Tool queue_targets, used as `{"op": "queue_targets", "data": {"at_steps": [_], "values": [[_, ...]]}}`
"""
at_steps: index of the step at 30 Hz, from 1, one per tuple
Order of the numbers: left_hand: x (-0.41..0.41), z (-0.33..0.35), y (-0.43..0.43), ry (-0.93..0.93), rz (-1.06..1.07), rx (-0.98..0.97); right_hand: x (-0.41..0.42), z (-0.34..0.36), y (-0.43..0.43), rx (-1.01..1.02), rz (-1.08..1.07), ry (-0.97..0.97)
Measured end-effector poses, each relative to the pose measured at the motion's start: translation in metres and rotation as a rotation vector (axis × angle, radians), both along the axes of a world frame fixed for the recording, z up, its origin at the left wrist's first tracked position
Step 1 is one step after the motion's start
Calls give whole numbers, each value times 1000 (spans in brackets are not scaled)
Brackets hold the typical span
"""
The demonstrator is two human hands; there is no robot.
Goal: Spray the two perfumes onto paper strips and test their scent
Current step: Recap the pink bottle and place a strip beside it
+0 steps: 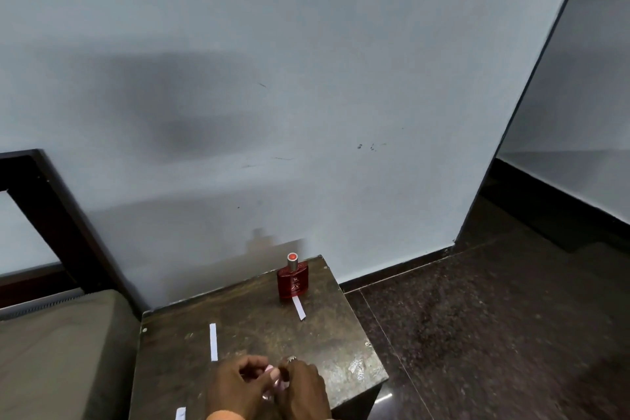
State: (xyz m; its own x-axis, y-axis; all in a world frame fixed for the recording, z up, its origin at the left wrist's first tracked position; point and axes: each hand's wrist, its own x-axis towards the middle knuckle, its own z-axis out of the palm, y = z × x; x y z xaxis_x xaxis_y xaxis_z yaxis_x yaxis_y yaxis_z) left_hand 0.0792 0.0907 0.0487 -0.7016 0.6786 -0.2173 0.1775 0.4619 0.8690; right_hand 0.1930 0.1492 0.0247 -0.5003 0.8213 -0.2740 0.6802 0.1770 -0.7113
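Note:
A red perfume bottle [293, 279] with a silver cap stands upright at the far edge of the dark wooden table [252, 324]. One white paper strip [299, 308] lies just in front of it, and a second strip [213, 341] lies to the left. Part of a third strip [180, 413] shows at the bottom edge. At the table's near side, my left hand [235, 385] and my right hand [301, 389] are together around a small pink perfume bottle [274, 382]. Fingers cover most of it.
A pale wall stands right behind the table. A cushioned seat [58, 351] with a dark wooden frame [58, 215] is at the left. Dark speckled floor [494, 317] lies to the right, with a wall corner at the back right.

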Motion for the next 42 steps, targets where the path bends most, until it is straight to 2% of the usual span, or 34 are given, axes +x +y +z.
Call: {"op": "queue_targets", "data": {"at_steps": [10,15,33,42], "values": [[2,7,0,24,-44,-13,-7,2,5,-16,13,-36],[0,12,1,66,-112,-82,-5,10,7,-7,38,-53],[1,6,-9,151,-139,-5,-7,0,8,60,31,2],[-4,-5,-13,121,-166,28,-7,-2,7,54,57,-16]]}}
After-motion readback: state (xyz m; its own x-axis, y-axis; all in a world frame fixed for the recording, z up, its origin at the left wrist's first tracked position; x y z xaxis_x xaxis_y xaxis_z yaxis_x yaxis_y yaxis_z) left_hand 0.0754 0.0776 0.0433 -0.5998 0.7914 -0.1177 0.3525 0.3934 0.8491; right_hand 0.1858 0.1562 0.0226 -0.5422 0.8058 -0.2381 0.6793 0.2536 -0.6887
